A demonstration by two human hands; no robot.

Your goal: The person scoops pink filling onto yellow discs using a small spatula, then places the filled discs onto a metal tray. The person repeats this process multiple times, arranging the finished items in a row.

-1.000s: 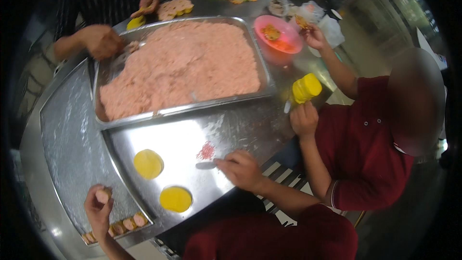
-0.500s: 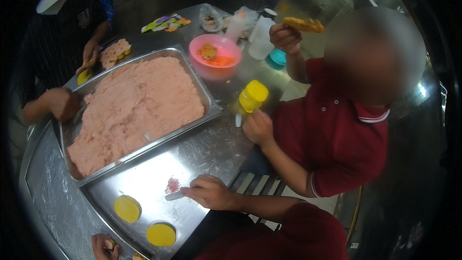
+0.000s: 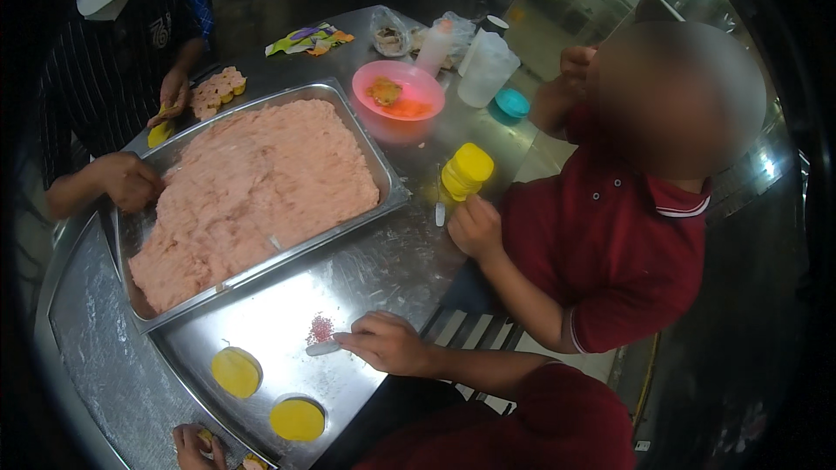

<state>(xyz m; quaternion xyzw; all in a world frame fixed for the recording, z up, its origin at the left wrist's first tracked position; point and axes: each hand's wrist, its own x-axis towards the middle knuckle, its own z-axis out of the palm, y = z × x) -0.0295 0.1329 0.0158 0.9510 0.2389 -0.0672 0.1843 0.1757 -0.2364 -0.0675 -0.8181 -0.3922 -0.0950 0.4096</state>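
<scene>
My right hand (image 3: 383, 344) is closed on the handle of a small spatula (image 3: 324, 348). Its flat grey blade rests on the shiny metal tabletop (image 3: 287, 305), just below a patch of fine red bits (image 3: 320, 328). At the lower left edge, my left hand (image 3: 193, 450) is partly cut off, its fingers curled around a small yellow dumpling (image 3: 206, 437) with pink filling. Close by, another filled yellow piece (image 3: 253, 463) shows at the border. Between my hands lie two round yellow wrapper stacks (image 3: 236, 372) (image 3: 297, 419).
A deep metal tray (image 3: 287, 254) of pink minced filling spans the middle. One co-worker's hand (image 3: 131, 181) reaches to its left rim. On the right, another's hand (image 3: 476, 226) is beside yellow wrappers (image 3: 468, 170). A pink bowl (image 3: 399, 70), bottles (image 3: 434, 48) and a teal lid (image 3: 512, 104) stand behind.
The co-worker on the right has brought the raised hand to the head; the browned food it held no longer shows. The view has shifted slightly. My right hand still holds the spatula by the red bits.
</scene>
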